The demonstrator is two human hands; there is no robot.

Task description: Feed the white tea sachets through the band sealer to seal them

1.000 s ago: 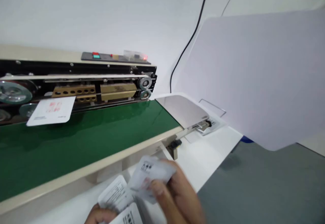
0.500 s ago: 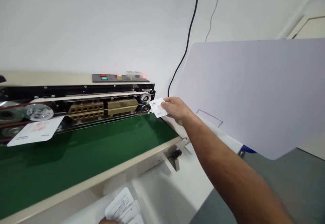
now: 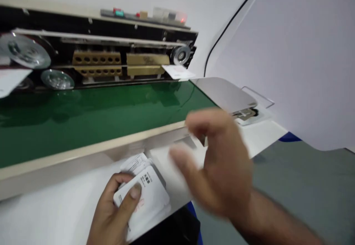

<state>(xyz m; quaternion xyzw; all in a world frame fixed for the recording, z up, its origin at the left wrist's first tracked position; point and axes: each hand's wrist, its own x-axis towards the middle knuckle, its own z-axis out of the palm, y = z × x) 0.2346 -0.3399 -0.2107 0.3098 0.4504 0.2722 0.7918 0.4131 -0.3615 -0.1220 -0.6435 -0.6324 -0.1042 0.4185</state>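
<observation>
A stack of white printed packets (image 3: 152,193) is gripped in my left hand (image 3: 116,208), thumb on top, below the machine's front edge. My right hand (image 3: 219,163), blurred by motion, is to the right of the stack with thumb and fingers apart and nothing between them. One white packet (image 3: 178,71) sits at the right end of the sealing machine (image 3: 97,58), under its end pulley. At the far left another packet (image 3: 12,80) sticks out from beside the large wheels. The green conveyor belt (image 3: 111,111) runs below both packets.
Buttons and a red light are on the control panel (image 3: 144,16). A metal plate (image 3: 224,91) adjoins the belt's right end. A large pale panel (image 3: 299,63) stands at the right, and a black cable (image 3: 233,19) hangs on the wall. Something black lies at the bottom.
My right hand has let go of the packet and come back toward the stack. That packet is now in the machine's right end. The view has tilted down, bringing my left hand into fuller sight.
</observation>
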